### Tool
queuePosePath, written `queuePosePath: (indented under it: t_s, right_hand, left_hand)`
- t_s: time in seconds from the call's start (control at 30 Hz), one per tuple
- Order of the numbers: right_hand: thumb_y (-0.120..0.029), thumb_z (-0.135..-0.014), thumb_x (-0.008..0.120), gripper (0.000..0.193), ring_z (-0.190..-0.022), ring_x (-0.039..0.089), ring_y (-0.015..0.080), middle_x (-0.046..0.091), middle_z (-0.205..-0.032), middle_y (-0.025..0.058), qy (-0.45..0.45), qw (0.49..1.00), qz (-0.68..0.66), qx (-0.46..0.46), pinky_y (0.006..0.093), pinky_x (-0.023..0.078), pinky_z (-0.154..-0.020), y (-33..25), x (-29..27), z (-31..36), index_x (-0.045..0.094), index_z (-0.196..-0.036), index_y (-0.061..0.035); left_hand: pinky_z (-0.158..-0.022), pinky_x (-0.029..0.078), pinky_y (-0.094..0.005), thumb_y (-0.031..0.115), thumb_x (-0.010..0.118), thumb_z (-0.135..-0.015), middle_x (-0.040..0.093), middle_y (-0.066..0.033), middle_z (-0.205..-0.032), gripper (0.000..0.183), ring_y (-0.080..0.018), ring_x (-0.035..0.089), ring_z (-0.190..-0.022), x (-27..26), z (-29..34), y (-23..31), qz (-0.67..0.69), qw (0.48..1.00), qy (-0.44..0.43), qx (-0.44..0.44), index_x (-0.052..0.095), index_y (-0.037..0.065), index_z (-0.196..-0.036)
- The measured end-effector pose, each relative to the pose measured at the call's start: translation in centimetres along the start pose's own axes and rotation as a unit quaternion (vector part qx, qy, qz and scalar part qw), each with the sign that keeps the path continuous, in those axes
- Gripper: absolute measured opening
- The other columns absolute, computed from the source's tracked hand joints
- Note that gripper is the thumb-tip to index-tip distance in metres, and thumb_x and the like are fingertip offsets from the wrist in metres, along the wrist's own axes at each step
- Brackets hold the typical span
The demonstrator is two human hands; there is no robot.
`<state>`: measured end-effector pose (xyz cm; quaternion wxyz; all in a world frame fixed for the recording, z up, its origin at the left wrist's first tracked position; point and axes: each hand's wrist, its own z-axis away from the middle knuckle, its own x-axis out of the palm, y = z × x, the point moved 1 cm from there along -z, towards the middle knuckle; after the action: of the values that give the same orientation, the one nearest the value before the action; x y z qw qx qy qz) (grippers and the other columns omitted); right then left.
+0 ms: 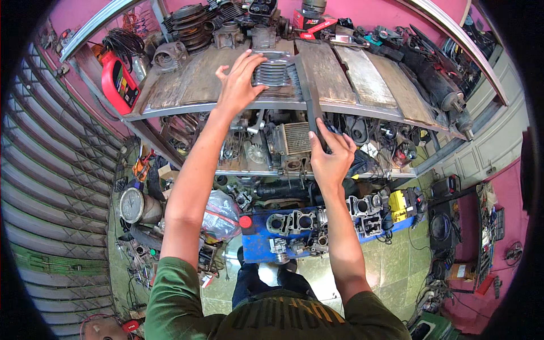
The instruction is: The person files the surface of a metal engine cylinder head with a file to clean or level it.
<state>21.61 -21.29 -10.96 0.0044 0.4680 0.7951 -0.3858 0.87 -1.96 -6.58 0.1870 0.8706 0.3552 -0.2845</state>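
Observation:
My left hand [239, 85] grips the left side of a silver finned metal part [273, 72], with the thumb at its near edge and the fingers over its far side. The part rests on the wooden boards of the shelf top. In my right hand [333, 157] is a long dark brush [309, 85], held by its handle, which slants over the shelf's front rail. Its bristles face left, right beside the finned part; whether they touch it I cannot tell.
Greasy engine parts [187, 25] line the back of the shelf. A red oil bottle [118, 84] stands at its left end, an exhaust muffler [433, 82] lies on the right. Below, a blue bench [258, 249] carries several engine castings and a yellow box [399, 205].

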Motion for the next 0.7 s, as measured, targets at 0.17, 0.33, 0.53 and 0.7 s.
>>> queuePosePath:
  t_s: [0.17,0.33,0.53,0.7]
  right_hand:
    - [-0.018,-0.084,0.081,0.033,-0.087,0.070,0.0189,0.076,-0.087,0.0073,-0.003,1.000,-0.017,-0.007,0.0400,0.037,-0.104,0.3,-0.7,-0.9,0.079,-0.116,-0.0161]
    - [-0.015,-0.083,0.082,0.030,-0.085,0.071,0.0185,0.077,-0.090,0.0072,0.016,0.999,-0.018,-0.022,0.0408,0.039,-0.105,1.2,-1.7,0.3,0.080,-0.113,-0.0128]
    - [-0.012,-0.083,0.081,0.030,-0.090,0.072,0.0175,0.079,-0.097,0.0068,0.031,0.998,-0.031,-0.043,0.0406,0.040,-0.105,1.6,-2.5,0.1,0.080,-0.113,-0.0100]
    - [-0.014,-0.083,0.081,0.036,-0.086,0.070,0.0169,0.077,-0.092,0.0056,0.011,0.998,-0.013,-0.063,0.0399,0.035,-0.106,0.0,-0.4,-1.9,0.078,-0.119,-0.0154]
  left_hand:
    - [-0.104,0.025,-0.0519,0.025,0.092,-0.066,0.057,0.0060,-0.147,0.078,-0.0160,0.042,-0.147,-0.4,0.5,-0.1,-0.008,1.000,0.013,-0.014,0.058,0.024,-0.137]
    - [-0.103,0.026,-0.0527,0.022,0.091,-0.067,0.057,0.0054,-0.147,0.076,-0.0172,0.041,-0.148,-0.7,1.4,0.6,-0.007,1.000,0.005,-0.016,0.059,0.023,-0.136]
    - [-0.103,0.026,-0.0515,0.025,0.091,-0.069,0.058,0.0036,-0.147,0.075,-0.0181,0.042,-0.147,-0.8,2.0,0.9,0.002,0.999,0.025,-0.029,0.059,0.022,-0.136]
    - [-0.110,0.022,-0.0565,0.051,0.089,-0.068,0.058,-0.0036,-0.148,0.086,-0.0213,0.042,-0.147,-1.1,0.5,0.6,0.050,0.995,0.001,-0.088,0.057,0.022,-0.142]
